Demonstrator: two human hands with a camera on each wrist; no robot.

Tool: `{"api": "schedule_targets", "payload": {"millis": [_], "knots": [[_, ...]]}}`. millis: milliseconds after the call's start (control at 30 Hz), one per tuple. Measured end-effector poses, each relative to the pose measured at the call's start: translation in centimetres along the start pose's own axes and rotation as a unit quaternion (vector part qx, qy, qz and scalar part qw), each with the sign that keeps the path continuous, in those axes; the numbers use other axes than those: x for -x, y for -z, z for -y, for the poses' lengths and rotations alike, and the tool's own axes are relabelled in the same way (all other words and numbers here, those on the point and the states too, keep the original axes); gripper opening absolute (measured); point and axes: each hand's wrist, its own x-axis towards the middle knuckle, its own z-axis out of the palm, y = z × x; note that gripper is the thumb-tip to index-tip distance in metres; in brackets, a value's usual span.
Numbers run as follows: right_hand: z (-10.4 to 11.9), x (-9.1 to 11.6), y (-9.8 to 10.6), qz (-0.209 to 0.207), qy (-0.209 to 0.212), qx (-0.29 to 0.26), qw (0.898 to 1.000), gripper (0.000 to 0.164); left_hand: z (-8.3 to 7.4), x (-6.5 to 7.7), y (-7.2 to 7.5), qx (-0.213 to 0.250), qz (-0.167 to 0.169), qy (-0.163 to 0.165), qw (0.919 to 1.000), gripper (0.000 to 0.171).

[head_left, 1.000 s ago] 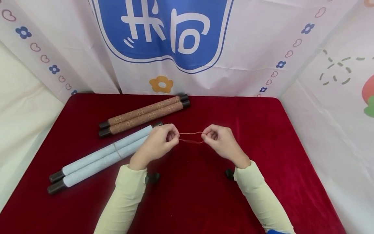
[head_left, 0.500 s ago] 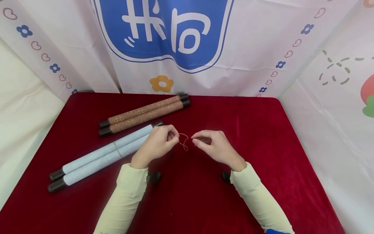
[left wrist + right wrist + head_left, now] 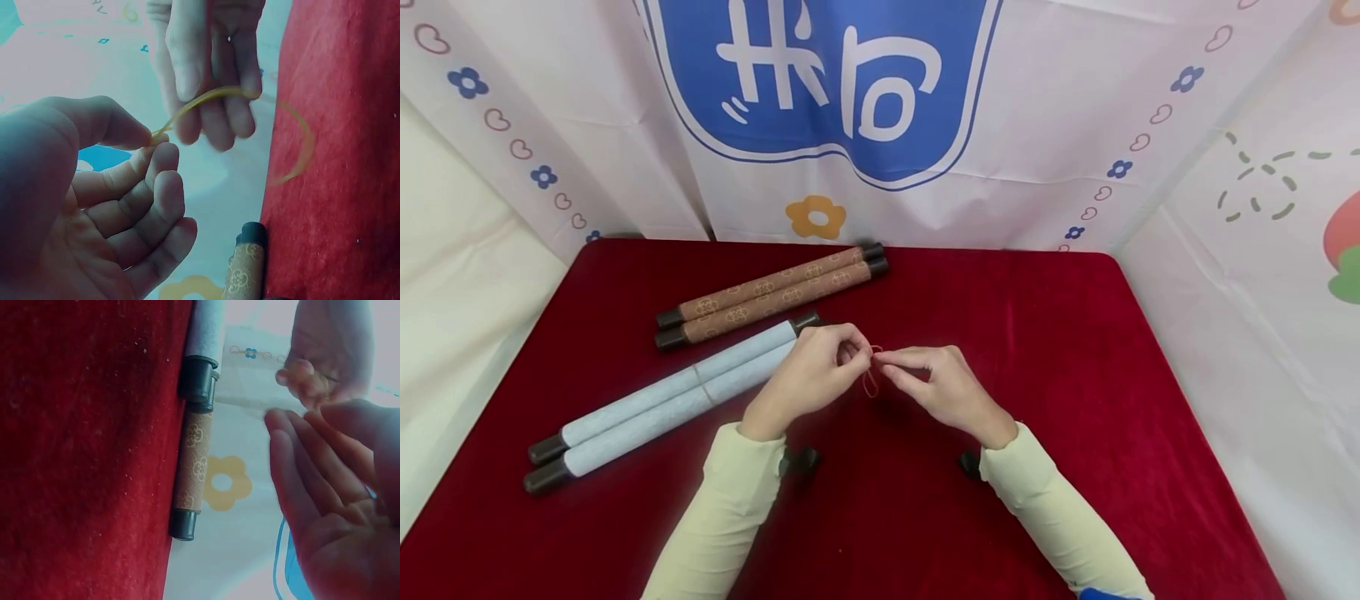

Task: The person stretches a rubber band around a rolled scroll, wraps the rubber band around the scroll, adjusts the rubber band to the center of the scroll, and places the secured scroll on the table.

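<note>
A thin yellowish-brown rubber band hangs as a loose loop between the two hands. My left hand pinches one end of it between thumb and forefinger; the left wrist view shows this grip on the band closely. Facing it, my right hand has its fingers stretched toward the left fingertips, against or right beside the loop. In the right wrist view that hand has long, nearly straight fingers. Left of the left hand lie two pale blue rolls with black ends, a band round their middle.
Behind the blue rolls, two brown patterned rolls with black ends lie side by side. Everything rests on a red velvet-covered table. A white printed curtain stands along the back edge, with pale sheets at both sides.
The band was stretched between both hands; the right hand let go of its end, and the loop went slack. Since then the right hand has moved left, up to the left fingertips.
</note>
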Motion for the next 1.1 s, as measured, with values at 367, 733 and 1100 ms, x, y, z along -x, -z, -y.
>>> {"api": "schedule_targets", "payload": {"millis": [367,733,1100], "knots": [[-0.3,0.0,-0.8,-0.066,0.011,-0.061,0.996,0.033,-1.2,0.1,-0.7,0.050,-0.002,-0.043,0.9978,0.015],[-0.8,-0.2,-1.4,-0.063,0.002,-0.218,0.974,0.053,-2.0,0.3,-0.6,0.059,0.002,-0.048,0.9971,0.015],[-0.2,-0.1,-0.3,-0.025,-0.014,-0.102,0.994,0.071,-0.3,-0.1,2.2,-0.004,0.002,-0.050,0.9987,0.017]]}}
